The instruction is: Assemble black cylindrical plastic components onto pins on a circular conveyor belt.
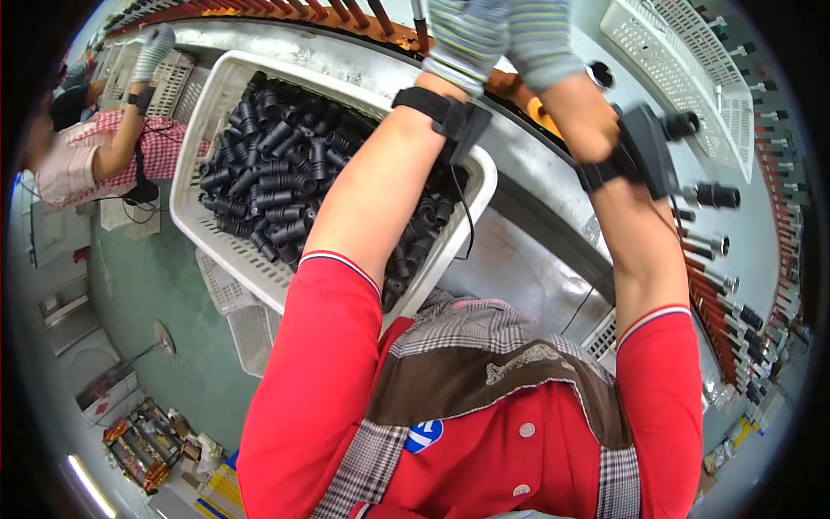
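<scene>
- The left hand (467, 39) and right hand (542, 41), both gloved, are held side by side past the worktop (341, 59); their fingers are cut off, so whether anything is gripped cannot be told.
- Just left of the left hand, a slim rod (420, 26) is seen, its long axis near upright.
- Black ribbed sleeves (290, 156) are heaped within the white basket's (192, 156) rim, left of and nearer than both hands; the left arm is nearer, and their long axes are mixed.
- Beyond the right wrist, a white crate (683, 78) is seen.
</scene>
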`<state>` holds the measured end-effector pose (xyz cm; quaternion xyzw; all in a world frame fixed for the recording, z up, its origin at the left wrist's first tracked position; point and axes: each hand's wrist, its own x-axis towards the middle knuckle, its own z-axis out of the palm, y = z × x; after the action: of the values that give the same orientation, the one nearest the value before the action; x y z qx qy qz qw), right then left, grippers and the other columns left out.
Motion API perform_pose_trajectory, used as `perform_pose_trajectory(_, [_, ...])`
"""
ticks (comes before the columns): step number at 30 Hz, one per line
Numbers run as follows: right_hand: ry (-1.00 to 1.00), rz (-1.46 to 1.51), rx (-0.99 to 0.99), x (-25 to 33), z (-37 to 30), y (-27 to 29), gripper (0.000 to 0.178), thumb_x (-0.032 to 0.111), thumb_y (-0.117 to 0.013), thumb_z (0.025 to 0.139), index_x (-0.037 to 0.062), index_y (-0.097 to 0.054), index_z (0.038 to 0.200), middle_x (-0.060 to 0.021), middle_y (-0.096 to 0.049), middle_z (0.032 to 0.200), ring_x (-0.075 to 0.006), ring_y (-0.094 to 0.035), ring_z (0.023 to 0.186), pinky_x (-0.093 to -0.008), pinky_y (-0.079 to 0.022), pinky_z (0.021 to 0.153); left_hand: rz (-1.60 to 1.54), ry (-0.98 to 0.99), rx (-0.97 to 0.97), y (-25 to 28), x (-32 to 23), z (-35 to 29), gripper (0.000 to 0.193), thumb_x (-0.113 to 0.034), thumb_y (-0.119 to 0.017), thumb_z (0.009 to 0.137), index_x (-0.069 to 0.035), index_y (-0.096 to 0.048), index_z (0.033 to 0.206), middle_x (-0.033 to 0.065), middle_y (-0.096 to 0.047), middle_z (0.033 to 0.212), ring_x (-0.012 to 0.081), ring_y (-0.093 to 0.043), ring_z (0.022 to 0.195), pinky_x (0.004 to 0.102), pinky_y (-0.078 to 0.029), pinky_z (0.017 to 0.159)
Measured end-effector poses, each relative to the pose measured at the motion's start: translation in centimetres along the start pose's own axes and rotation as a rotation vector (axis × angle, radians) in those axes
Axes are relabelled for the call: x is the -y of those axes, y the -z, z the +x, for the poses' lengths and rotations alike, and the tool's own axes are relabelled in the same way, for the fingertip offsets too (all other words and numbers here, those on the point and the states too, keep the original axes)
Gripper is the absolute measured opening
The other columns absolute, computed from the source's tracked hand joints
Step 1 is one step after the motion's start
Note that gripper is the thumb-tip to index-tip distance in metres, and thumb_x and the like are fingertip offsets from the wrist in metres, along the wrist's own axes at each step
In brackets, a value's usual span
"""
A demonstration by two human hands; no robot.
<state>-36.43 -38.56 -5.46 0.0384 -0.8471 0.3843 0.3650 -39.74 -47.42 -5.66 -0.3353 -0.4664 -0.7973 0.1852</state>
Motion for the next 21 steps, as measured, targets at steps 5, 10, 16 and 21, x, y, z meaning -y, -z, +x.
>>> perform_pose_trajectory(5, [-0.05, -0.094, 0.073, -8.7, 3.8, -4.8, 0.081, 0.031, -0.073, 0.079, 0.006, -0.029, 0.142, -0.0204, -0.065, 0.11, -0.0371, -0.065, 0.096, -0.0431, -0.05, 0.085, 0.244, 0.102, 0.171, -1.4, -2.1, 1.6, 0.023, -0.011, -0.052, 0.098, -0.002, -0.062, 0.116, 0.0083, -0.064, 0.112, 0.0174, -0.057, 0.107, 0.0294, -0.045, 0.094])
perform_pose_trajectory(10, [-0.38, 0.051, 0.182, 8.9, -0.3, 2.2, 0.109, 0.043, -0.077, 0.073, 0.0013, -0.011, 0.149, -0.0305, -0.04, 0.14, -0.0448, -0.046, 0.125, -0.0402, -0.04, 0.104, 0.87, 0.484, 0.026, 8.9, -15.9, -2.5, 0.02, -0.018, -0.066, 0.087, -0.004, -0.066, 0.101, 0.0099, -0.066, 0.08, 0.0127, -0.06, 0.074, 0.0283, -0.048, 0.069])
perform_pose_trajectory(16, [-0.117, 0.367, 0.365, 9.0, -14.0, 14.1, 0.042, 0.017, -0.063, 0.089, -0.0001, -0.055, 0.126, -0.016, -0.065, 0.108, -0.024, -0.063, 0.101, -0.0335, -0.049, 0.089, 1.181, 0.601, 0.897, 11.9, -8.9, -17.0, 0.034, -0.036, -0.065, 0.083, -0.006, -0.063, 0.101, 0.0189, -0.066, 0.101, 0.0382, -0.061, 0.096, 0.0483, -0.049, 0.082])
perform_pose_trajectory(21, [-0.413, 0.188, 0.589, 7.4, -23.1, 21.6, 0.027, 0.018, -0.059, 0.091, 0.0025, -0.062, 0.113, -0.0172, -0.066, 0.089, -0.0259, -0.067, 0.08, -0.0365, -0.052, 0.073, 1.742, 0.799, 1.176, 5.5, -3.7, -20.6, 0.061, -0.037, -0.071, 0.076, -0.008, -0.053, 0.126, 0.0233, -0.048, 0.134, 0.0354, -0.058, 0.111, 0.0435, -0.05, 0.093])
